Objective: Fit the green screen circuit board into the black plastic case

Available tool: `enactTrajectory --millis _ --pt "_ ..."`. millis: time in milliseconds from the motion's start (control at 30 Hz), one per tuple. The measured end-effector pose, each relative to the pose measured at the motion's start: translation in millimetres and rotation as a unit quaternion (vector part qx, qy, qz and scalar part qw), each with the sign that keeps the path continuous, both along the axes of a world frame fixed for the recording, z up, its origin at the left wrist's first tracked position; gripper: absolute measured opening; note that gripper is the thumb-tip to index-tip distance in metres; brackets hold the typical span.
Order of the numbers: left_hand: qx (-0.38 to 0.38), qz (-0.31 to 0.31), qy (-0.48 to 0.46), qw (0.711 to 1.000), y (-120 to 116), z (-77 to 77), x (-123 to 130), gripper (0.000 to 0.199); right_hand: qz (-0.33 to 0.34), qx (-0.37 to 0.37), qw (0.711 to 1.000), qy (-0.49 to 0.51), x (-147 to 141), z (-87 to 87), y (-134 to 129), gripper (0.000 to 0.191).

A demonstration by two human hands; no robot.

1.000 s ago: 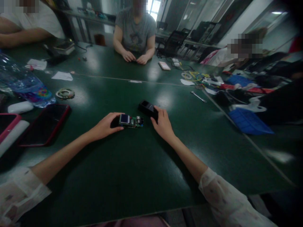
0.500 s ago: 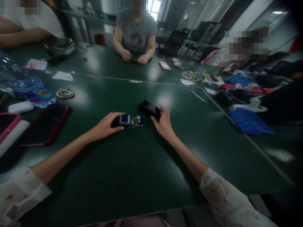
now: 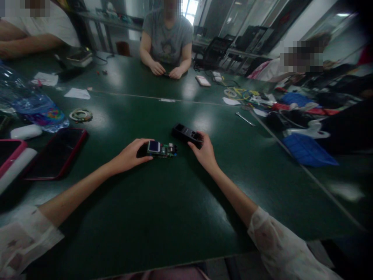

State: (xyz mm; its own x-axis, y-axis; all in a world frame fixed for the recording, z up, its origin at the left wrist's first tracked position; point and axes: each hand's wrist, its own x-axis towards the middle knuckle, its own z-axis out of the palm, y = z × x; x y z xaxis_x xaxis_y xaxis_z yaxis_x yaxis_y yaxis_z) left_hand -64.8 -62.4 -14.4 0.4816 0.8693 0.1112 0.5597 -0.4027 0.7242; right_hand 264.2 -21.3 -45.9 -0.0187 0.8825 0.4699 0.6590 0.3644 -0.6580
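showing more black case [image 3: 184, 133] than before

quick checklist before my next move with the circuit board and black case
1. Left hand on the circuit board: ok, gripping its left end.
2. Right hand on the black case: ok, holding its right end.
3. Board and case apart: ok, green tabletop shows between them.
4. Wrench away from the right hand: ok, it lies farther right.
5. Inside of the case: cannot tell, hidden from this view.
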Motion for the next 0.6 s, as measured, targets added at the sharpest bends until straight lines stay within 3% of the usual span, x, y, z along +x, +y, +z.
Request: enactTrajectory --millis 167,400,600 --pt "0.015 -0.006 -0.002 1.0 0.4 -0.4 0.4 0.058 0.003 -0.001 1.0 -0.006 -0.1 2.7 -1.5 0.064" --pt "0.011 -0.004 -0.005 1.0 0.3 -0.5 0.7 0.058 0.001 -0.003 1.0 0.004 0.3 4.5 -1.8 0.054" --pt "0.012 -0.002 -0.007 1.0 0.3 -1.6 0.0 0.058 0.019 0.016 0.997 0.079 -3.5 7.7 -3.2 0.054"
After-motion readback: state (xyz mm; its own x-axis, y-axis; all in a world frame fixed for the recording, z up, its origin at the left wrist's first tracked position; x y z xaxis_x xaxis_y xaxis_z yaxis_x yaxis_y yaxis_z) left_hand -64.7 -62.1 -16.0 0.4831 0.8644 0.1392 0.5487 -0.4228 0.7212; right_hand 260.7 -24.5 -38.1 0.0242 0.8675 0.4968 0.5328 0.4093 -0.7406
